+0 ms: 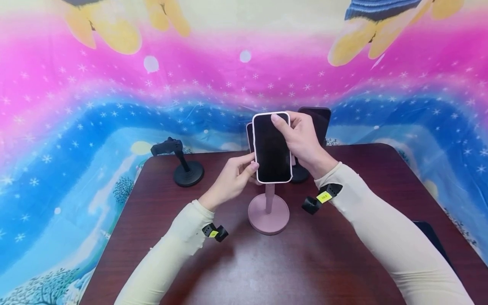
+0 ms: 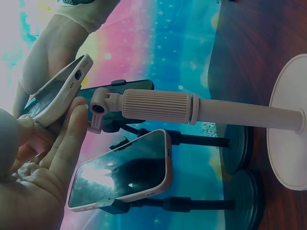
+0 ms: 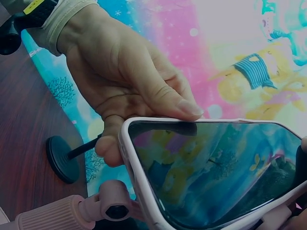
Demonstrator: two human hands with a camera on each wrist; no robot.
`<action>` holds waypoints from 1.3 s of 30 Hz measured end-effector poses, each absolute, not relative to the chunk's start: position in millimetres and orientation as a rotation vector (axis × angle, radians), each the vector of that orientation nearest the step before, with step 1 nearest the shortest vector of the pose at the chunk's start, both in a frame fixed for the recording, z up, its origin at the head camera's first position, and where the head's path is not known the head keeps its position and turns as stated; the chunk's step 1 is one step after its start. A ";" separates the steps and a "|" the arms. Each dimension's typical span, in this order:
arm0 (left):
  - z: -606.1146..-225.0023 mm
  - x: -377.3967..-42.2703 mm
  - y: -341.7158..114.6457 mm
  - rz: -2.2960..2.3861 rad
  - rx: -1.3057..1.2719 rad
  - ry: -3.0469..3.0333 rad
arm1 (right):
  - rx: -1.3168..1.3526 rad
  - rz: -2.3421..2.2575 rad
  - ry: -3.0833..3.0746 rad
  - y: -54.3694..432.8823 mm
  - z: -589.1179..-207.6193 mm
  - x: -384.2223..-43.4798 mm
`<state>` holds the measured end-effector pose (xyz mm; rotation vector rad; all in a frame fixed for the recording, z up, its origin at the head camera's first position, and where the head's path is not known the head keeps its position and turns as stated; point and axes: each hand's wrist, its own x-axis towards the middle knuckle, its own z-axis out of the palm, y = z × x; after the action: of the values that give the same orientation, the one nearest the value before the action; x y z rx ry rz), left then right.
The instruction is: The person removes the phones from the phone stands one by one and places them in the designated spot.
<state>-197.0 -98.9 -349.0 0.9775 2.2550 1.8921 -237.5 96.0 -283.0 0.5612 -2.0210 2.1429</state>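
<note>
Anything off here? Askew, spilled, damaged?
No spill or obvious damage visible. Odd one out: the left black stand shows no phone in its holder, while two other black stands behind the pink stand hold a pink-cased phone and a dark phone. The white-cased phone is hand-held.

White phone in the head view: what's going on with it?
A person has the white phone in both hands, the left hand at its lower left edge, the right hand at its upper right, by the pink stand's head. Whether it is clamped is unclear. Two other phones sit on black stands behind.
</note>
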 end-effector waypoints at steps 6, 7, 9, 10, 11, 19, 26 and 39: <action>-348.5 -197.8 -99.4 1.902 0.981 2.229 | 0.556 2.149 -2.015 94.8 -280.7 -239.1; -348.7 -198.1 -99.4 1.905 0.979 2.223 | 0.555 2.147 -2.016 94.5 -280.3 -239.4; -349.1 -198.4 -99.5 1.907 0.977 2.217 | 0.553 2.138 -2.019 93.9 -279.5 -239.3; -349.2 -198.5 -99.5 1.907 0.977 2.216 | 0.554 2.146 -2.015 93.7 -279.3 -239.7; -349.4 -198.7 -99.6 1.906 0.977 2.216 | 0.557 2.156 -2.009 93.7 -279.1 -239.8; -349.9 -199.0 -100.1 1.901 0.977 2.211 | 0.560 2.177 -1.993 93.3 -278.2 -240.2; -350.3 -198.5 -100.5 1.912 0.958 2.202 | 0.565 2.175 -1.993 92.6 -277.3 -240.8; -350.3 -198.7 -101.1 1.921 0.953 2.176 | 0.584 2.150 -1.990 92.7 -276.4 -242.1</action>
<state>-198.7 -101.1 -350.3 0.9530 2.1764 1.9206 -242.1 92.7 -276.4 0.5840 -1.9904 2.1500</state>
